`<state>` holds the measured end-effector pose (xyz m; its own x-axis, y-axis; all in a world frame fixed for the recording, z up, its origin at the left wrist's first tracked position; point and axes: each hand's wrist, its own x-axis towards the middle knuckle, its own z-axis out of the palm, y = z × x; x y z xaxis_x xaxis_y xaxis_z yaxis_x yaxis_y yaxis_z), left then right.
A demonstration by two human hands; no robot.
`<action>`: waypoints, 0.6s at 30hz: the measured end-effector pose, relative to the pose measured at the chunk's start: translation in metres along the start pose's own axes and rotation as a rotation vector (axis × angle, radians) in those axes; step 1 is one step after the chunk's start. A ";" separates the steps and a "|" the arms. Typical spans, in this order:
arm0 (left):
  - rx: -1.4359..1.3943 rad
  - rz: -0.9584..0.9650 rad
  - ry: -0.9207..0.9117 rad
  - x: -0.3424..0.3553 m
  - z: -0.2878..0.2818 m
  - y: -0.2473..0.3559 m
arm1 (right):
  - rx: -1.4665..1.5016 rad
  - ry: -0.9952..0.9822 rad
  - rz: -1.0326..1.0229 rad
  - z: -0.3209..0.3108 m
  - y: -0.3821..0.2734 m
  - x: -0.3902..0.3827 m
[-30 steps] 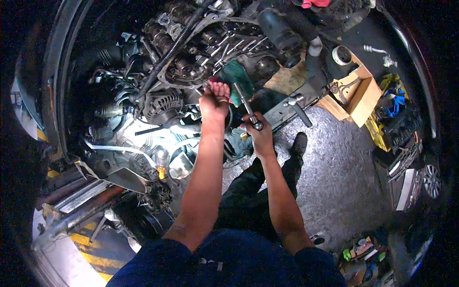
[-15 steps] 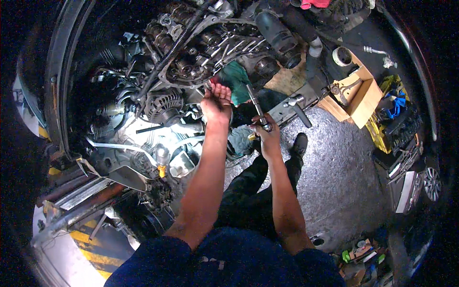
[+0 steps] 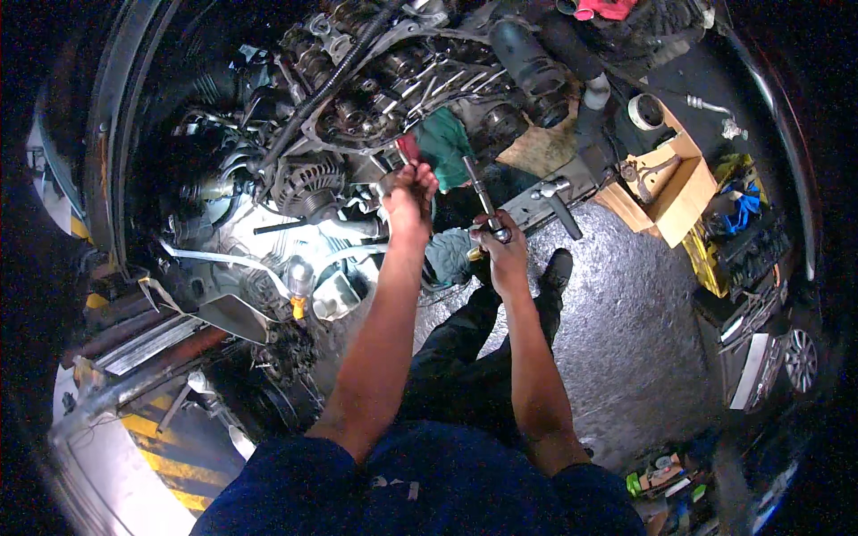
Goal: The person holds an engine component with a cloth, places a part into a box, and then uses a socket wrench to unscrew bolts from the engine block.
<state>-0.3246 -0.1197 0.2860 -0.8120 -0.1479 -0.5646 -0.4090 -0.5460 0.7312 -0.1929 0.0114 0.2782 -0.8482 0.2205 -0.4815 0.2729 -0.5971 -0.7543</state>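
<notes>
My right hand [image 3: 506, 255] is closed round a socket wrench [image 3: 483, 195] with a long metal shaft. The shaft points up and away, and its tip lies beside a green cloth [image 3: 441, 147]. My left hand [image 3: 411, 201] is raised near the lower edge of the opened engine [image 3: 402, 85], with its fingers curled in. What those fingers hold, if anything, I cannot make out. Just beyond them a small red piece [image 3: 407, 146] lies against the cloth. Left of this hand sits an alternator [image 3: 308, 188] with a finned housing.
A hammer-shaped tool [image 3: 559, 205] lies on the bar at the right. Beyond it are an open cardboard box [image 3: 684, 201] with a metal part inside and a roll of tape [image 3: 645, 111]. A lit work lamp [image 3: 299, 277] is at the left, and a grey cloth [image 3: 450, 256] lies between my arms.
The fingers of my left hand have curled in from an opened, palm-up pose. My right hand keeps the socket wrench in nearly the same place. The view has shifted slightly.
</notes>
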 end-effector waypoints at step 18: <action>0.286 -0.023 -0.360 -0.064 -0.022 0.017 | 0.151 -0.049 -0.072 0.019 -0.056 0.071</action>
<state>-0.2702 -0.1382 0.3265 -0.8737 0.1849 -0.4500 -0.4860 -0.2890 0.8248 -0.2769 0.0460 0.2946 -0.8852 0.2318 -0.4034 0.1421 -0.6910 -0.7087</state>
